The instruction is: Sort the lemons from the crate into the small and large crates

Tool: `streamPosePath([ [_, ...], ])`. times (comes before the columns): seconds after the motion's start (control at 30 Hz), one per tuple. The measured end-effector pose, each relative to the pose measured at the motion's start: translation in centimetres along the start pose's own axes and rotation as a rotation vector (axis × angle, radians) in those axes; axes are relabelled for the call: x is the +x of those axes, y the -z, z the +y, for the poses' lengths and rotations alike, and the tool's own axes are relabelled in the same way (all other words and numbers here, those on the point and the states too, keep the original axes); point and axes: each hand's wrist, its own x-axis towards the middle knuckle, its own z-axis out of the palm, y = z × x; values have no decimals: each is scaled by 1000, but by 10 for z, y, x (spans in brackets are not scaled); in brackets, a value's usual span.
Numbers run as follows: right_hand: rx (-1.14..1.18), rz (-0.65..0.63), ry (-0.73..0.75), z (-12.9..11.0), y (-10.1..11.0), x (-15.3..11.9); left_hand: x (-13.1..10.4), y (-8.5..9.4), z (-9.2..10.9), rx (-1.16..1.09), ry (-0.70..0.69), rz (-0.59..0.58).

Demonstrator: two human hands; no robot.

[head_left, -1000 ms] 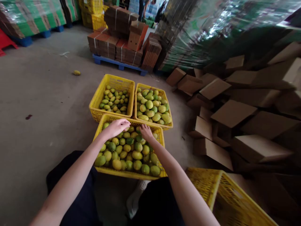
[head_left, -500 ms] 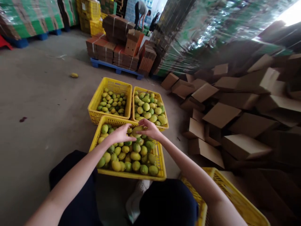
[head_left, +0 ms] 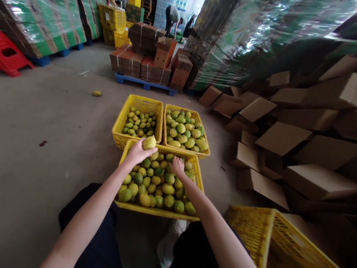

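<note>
My left hand (head_left: 139, 152) grips a yellow lemon (head_left: 149, 142) above the far rim of the near yellow crate (head_left: 158, 213), which is full of yellow and green lemons. Lower and to the right, my right hand (head_left: 177, 166) reaches down onto the fruit in that same crate, its fingers curled; what they hold, if anything, is hidden. Behind stand two more yellow crates: the left one (head_left: 119, 128) holds smaller lemons, and the right one (head_left: 206, 152) larger ones.
Cardboard boxes (head_left: 283, 138) lie heaped at the right. A yellow crate (head_left: 248, 230) stands at lower right. Flattened cartons sit on a blue pallet (head_left: 146, 85) behind. One lemon (head_left: 97, 93) lies on the floor. A person (head_left: 173, 16) bends in the background.
My hands, close together over the crate before, are now apart. The left has lifted a lemon towards the far rim; the right has lowered onto the fruit. The view has shifted slightly left.
</note>
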Motion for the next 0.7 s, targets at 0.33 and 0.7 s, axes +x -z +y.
streamPosePath([
  [0.33, 246, 44, -55, -14, -8, 19, -9, 20, 16, -68, 70, 57],
  [0.7, 792, -53, 194, -78, 78, -51, -6, -3, 23, -565, 164, -133],
])
